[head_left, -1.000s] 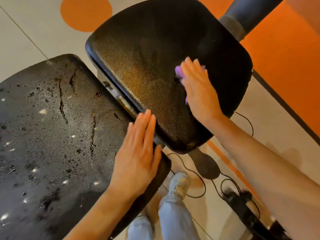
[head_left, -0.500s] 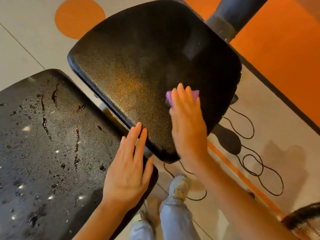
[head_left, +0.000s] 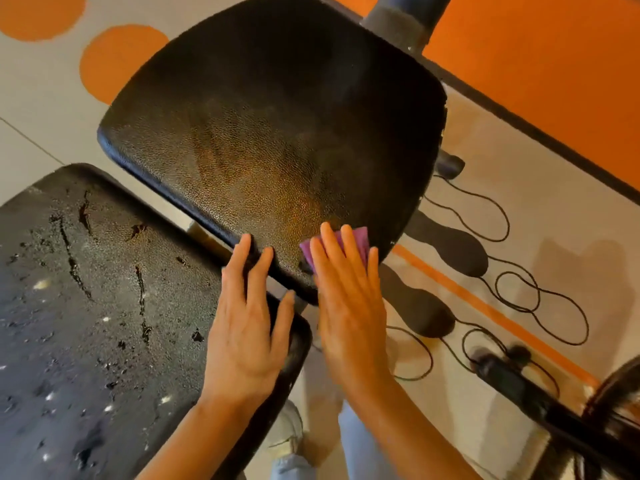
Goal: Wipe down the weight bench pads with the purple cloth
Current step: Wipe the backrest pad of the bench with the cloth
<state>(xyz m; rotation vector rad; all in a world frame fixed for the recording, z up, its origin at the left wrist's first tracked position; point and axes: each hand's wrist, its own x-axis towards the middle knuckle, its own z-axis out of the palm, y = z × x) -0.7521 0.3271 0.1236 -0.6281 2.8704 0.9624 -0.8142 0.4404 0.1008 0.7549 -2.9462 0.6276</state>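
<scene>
Two black bench pads fill the view. The smooth seat pad [head_left: 277, 133] lies ahead, tilted. The cracked, worn back pad [head_left: 104, 323] lies at the lower left. My right hand [head_left: 349, 306] presses the purple cloth [head_left: 356, 242] flat against the seat pad's near corner, with its fingers straight; only the cloth's far edge shows beyond the fingertips. My left hand [head_left: 246, 327] rests flat on the back pad's near right corner, its fingertips reaching across the gap onto the seat pad's edge.
A grey upright post [head_left: 398, 19] rises behind the seat pad. Black cables [head_left: 526, 292] loop over the tiled floor to the right, beside the bench's dark feet [head_left: 446, 247]. An orange wall [head_left: 554, 81] runs along the right. My shoe and jeans show below.
My right hand has drawn the cloth across the seat pad toward me, from the far right side to its near corner. My left hand has stayed on the back pad.
</scene>
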